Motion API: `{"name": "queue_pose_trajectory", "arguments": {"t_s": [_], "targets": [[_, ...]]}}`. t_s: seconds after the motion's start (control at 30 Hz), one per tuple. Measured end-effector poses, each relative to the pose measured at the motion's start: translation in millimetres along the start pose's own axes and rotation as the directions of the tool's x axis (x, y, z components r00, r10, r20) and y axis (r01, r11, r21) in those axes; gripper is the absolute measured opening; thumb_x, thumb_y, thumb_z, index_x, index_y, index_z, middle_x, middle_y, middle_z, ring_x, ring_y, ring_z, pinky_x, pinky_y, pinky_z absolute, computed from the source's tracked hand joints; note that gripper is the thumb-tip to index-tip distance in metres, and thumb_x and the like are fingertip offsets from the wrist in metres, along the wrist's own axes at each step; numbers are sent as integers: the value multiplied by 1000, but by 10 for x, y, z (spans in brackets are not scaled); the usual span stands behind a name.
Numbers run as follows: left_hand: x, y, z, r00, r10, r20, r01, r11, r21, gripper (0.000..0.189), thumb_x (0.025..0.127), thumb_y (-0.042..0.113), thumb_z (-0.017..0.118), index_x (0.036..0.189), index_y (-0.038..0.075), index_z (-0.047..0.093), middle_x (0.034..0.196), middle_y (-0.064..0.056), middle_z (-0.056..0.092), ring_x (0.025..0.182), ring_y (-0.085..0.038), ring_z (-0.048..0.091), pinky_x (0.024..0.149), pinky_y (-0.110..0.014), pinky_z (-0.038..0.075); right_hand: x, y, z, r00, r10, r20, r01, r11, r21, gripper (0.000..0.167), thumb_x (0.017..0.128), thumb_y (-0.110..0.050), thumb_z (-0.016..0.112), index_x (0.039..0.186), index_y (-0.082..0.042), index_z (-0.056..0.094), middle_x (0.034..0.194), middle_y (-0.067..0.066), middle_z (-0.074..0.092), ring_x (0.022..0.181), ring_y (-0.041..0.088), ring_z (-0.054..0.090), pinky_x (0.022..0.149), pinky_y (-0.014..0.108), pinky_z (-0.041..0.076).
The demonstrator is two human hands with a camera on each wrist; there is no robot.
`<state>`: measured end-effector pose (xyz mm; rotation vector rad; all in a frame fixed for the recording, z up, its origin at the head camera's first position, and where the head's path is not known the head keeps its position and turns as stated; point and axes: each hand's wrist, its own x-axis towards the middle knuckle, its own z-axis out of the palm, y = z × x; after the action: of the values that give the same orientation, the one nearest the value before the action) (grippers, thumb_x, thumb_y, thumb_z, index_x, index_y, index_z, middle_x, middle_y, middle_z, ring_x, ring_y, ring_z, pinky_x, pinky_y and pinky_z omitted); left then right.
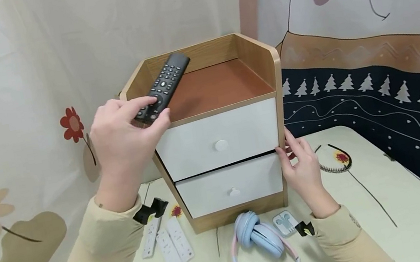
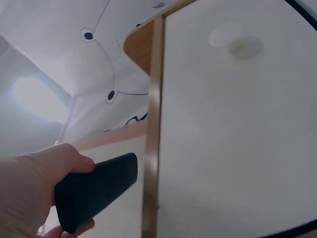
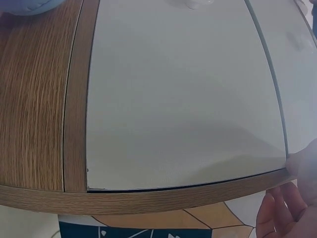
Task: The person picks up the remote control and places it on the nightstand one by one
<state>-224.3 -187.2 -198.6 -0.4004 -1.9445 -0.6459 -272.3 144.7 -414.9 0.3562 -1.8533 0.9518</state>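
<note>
My left hand (image 1: 122, 131) pinches a black remote control (image 1: 168, 80) between thumb and fingers, held up at the left side of a small wooden cabinet's open top (image 1: 215, 88). In the left wrist view the remote (image 2: 99, 188) appears dark, beside the cabinet's edge. The cabinet has two white drawers, an upper one (image 1: 195, 145) and a lower one (image 1: 212, 193), both pushed in, each with a round white knob. My right hand (image 1: 304, 171) grips the cabinet's right side edge, thumb at the front near the gap between drawers, fingers around the side panel.
Several white remotes (image 1: 174, 243) lie at the cabinet's lower left. Blue and pink headphones (image 1: 264, 242) with cat ears rest in front, next to boxed earphones (image 1: 285, 223). A black headband (image 1: 335, 169) lies at the right. Patterned cloth (image 1: 375, 94) hangs behind.
</note>
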Motion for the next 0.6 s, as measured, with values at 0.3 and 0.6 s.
{"name": "queue_pose_trajectory", "arguments": {"t_s": [0.3, 0.6], "targets": [[57, 107, 168, 956, -200, 215, 153, 964, 215, 30, 94, 41, 79, 120, 28, 86, 117, -13, 77, 95, -37, 71, 73, -56, 52, -9, 40, 11, 1000, -10, -14, 10, 1000, 5, 58, 98, 2, 76, 154, 1, 60, 101, 25, 66, 88, 35, 70, 77, 6, 49], [168, 110, 312, 893, -264, 365, 166, 946, 278, 29, 98, 41, 78, 123, 28, 86, 120, -9, 83, 98, -37, 74, 71, -49, 54, -8, 68, 36, 1000, -9, -10, 9, 1000, 2, 58, 98, 2, 75, 155, 0, 60, 101, 25, 67, 88, 35, 70, 77, 4, 48]]}}
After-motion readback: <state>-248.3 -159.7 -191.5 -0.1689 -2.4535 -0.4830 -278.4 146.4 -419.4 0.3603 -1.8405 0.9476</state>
